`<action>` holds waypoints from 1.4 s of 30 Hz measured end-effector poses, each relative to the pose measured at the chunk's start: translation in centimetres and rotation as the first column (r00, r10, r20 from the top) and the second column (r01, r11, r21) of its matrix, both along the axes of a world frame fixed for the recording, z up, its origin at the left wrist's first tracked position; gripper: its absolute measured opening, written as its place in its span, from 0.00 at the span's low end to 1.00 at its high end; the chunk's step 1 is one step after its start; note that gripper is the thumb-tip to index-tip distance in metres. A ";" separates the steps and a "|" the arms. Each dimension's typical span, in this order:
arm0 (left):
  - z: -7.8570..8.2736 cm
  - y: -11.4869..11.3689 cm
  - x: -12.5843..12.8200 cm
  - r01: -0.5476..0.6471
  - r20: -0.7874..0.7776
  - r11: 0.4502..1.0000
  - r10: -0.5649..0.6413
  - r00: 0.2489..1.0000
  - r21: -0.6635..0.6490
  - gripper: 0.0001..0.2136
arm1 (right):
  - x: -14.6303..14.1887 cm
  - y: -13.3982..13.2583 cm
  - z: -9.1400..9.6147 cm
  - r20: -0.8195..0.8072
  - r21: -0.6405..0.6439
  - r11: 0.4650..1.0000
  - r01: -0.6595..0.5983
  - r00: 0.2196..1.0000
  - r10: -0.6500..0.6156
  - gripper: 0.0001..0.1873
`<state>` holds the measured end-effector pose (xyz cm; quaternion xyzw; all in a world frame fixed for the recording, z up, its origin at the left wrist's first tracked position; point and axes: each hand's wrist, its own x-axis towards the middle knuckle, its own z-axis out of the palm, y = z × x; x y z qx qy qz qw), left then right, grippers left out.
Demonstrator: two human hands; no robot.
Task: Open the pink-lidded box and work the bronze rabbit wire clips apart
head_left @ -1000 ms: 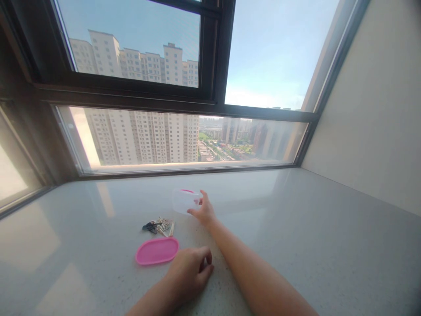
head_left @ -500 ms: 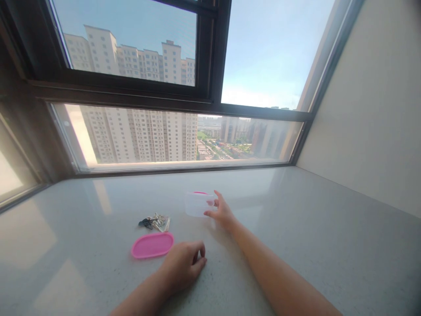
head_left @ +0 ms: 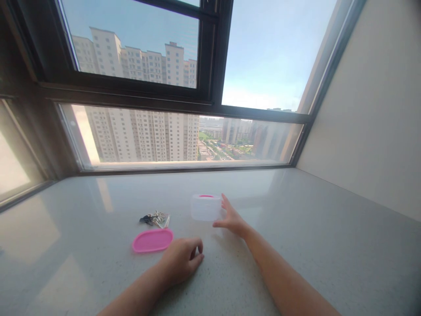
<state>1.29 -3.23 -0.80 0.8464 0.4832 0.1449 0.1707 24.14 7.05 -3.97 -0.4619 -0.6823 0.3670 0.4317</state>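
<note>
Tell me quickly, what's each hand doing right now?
Left hand: loosely curled, nothing visible in it.
Right hand: open at the right end of the clear box; can't tell if touching.

Gap between box (head_left: 206, 210) and pile (head_left: 157, 219); pink lid (head_left: 153, 241) blocks pile's front.

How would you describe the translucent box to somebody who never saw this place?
Below the window lies a pale sill. On it, beside the right hand, stands the translucent box. Unlike the flat pink oval and the small heap to its left, it has upright, milky walls.
</note>
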 end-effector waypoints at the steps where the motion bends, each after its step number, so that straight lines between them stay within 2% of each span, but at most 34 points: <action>1: 0.0 0.0 0.0 0.001 0.000 1.000 -0.001 1.000 0.000 0.06 | 0.1 -0.3 0.5 0.027 -0.002 1.000 0.022 0.999 -0.022 0.66; 2: 0.1 0.0 0.0 0.004 0.000 1.000 -0.004 1.000 -0.001 0.06 | 0.2 -0.7 1.1 0.042 0.027 0.998 0.060 0.997 -0.061 0.65; 4: 0.2 0.0 0.0 0.010 -0.001 1.000 -0.010 1.000 -0.004 0.06 | -0.3 -1.7 2.7 0.019 0.182 0.972 0.148 0.988 -0.154 0.55; 6: 0.3 -0.1 -0.1 0.023 0.001 1.000 -0.023 1.000 -0.005 0.07 | -1.7 -3.2 4.5 -0.073 0.366 0.901 0.235 0.972 -0.224 0.42; 8: 0.5 -0.4 -0.1 0.040 0.013 0.999 -0.040 0.999 -0.002 0.07 | -3.8 -4.9 5.9 -0.094 0.506 0.833 0.223 0.974 -0.204 0.34; 10: 0.7 -0.6 -0.2 0.057 0.034 0.998 -0.057 0.998 -0.010 0.07 | -6.0 -6.5 6.4 -0.011 0.556 0.822 0.124 0.990 -0.142 0.31; 12: 0.9 -0.9 -0.3 0.088 0.057 0.996 -0.086 0.995 -0.031 0.07 | -7.8 -7.7 5.8 -0.005 0.543 0.834 0.094 0.994 -0.109 0.21; 14: 1.2 -1.2 -0.4 0.147 0.079 0.988 -0.143 0.987 -0.046 0.10 | -8.9 -8.2 4.7 -0.044 0.480 0.870 0.111 0.994 -0.102 0.12; 18: 1.8 -2.1 -0.3 0.266 0.113 0.964 -0.262 0.958 -0.021 0.09 | -9.0 -8.1 2.6 0.042 0.263 0.965 -0.014 0.999 0.003 0.02; 21: 2.4 -2.7 0.0 0.294 0.140 0.956 -0.293 0.946 0.018 0.06 | -8.4 -7.6 1.8 0.083 0.103 0.980 -0.169 0.984 0.161 0.06; 23: 2.8 -2.7 -0.1 0.281 0.160 0.958 -0.287 0.944 0.059 0.06 | -8.2 -7.4 1.6 0.134 0.098 0.958 -0.269 0.958 0.255 0.11; 25: 3.5 -2.3 -0.4 0.228 0.200 0.969 -0.243 0.949 0.096 0.07 | -8.1 -7.3 1.5 0.202 0.158 0.923 -0.352 0.926 0.318 0.14; 26: 3.9 -1.9 -0.8 0.178 0.216 0.977 -0.200 0.956 0.118 0.07 | -8.1 -7.4 1.5 0.229 0.191 0.904 -0.383 0.913 0.338 0.15; 28: 4.8 -0.7 -1.9 -0.002 0.241 0.984 -0.043 0.970 0.180 0.09 | -8.1 -7.6 1.7 0.259 0.232 0.873 -0.429 0.892 0.370 0.18; 31: 6.2 1.6 -4.7 -0.237 0.283 0.957 0.183 0.942 0.168 0.12 | -8.3 -8.1 2.2 0.323 0.244 0.830 -0.502 0.849 0.419 0.26; 33: 6.8 3.1 -7.1 -0.372 0.277 0.912 0.318 0.907 0.171 0.10 | -8.4 -8.5 2.5 0.398 0.240 0.798 -0.553 0.806 0.438 0.29; 34: 6.9 3.8 -8.3 -0.463 0.265 0.868 0.411 0.872 0.177 0.10 | -8.5 -8.7 2.7 0.436 0.233 0.786 -0.573 0.784 0.442 0.30; 36: 6.5 5.1 -10.6 -0.554 0.255 0.813 0.506 0.824 0.178 0.11 | -8.6 -9.0 3.0 0.493 0.209 0.768 -0.606 0.743 0.452 0.33; 39: 4.9 6.6 -13.1 -0.637 0.244 0.752 0.594 0.766 0.169 0.15 | -8.9 -9.4 3.5 0.534 0.186 0.746 -0.640 0.703 0.470 0.37; 42: 2.6 7.5 -14.1 -0.650 0.231 0.746 0.613 0.755 0.146 0.20 | -9.2 -9.6 3.9 0.557 0.169 0.738 -0.653 0.681 0.475 0.41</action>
